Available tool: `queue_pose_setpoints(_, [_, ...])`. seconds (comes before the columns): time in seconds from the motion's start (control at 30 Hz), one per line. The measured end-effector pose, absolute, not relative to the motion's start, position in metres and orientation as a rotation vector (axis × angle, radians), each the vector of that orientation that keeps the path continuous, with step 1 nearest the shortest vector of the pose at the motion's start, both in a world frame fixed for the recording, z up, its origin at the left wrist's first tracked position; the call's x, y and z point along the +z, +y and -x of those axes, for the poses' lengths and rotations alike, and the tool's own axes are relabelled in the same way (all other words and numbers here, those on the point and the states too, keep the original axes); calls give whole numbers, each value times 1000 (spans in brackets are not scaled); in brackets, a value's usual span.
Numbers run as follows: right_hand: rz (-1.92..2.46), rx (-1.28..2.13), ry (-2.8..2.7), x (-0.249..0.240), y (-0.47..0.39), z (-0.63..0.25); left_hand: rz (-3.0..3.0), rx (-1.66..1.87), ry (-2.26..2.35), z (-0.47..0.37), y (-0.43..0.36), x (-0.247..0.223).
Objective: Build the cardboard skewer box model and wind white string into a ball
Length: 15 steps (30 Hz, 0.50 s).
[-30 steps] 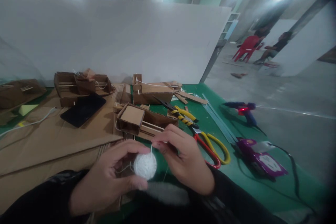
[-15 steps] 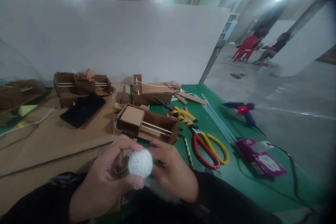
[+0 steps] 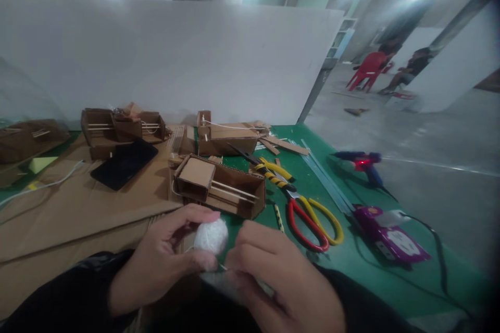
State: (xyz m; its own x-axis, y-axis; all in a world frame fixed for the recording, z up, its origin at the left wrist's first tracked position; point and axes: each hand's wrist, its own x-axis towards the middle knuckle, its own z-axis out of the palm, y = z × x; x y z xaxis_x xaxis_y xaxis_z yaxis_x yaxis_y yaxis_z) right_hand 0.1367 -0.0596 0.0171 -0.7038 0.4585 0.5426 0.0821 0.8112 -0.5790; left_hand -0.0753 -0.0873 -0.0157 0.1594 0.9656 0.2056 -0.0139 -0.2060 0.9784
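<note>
A ball of white string [image 3: 211,236] is pinched between the thumb and fingers of my left hand [image 3: 164,260]. Just to its right, my right hand [image 3: 273,270] is closed, its fingertips on a thin strand that shows between the two hands. Beyond them lies an open cardboard box [image 3: 238,187] with a cardboard block at its left and thin sticks running along its inside. Red-and-yellow-handled scissors [image 3: 308,223] rest on the green table [image 3: 332,265] to the right, beside pliers with yellow handles [image 3: 279,169].
A black tablet-like slab [image 3: 124,164] lies on cardboard sheets [image 3: 78,218] at left. More cardboard boxes [image 3: 226,140] stand behind. A glue gun [image 3: 363,164] and a purple power strip [image 3: 390,237] with a cable are at right. Two people sit in the background.
My right hand has moved right and nearer to me, away from the ball, and a strand now shows between the hands. The ball has turned and shifted slightly in my left hand.
</note>
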Motion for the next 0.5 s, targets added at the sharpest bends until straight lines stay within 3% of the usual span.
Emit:
queue_pose_setpoints(0.2, [403, 524, -2322, 22, -45, -141, -1413, 1048, 1072, 75, -93, -11])
queue_pose_setpoints(0.5, [431, 835, -2132, 7, -17, -134, -1514, 1026, 1059, 75, -98, -5])
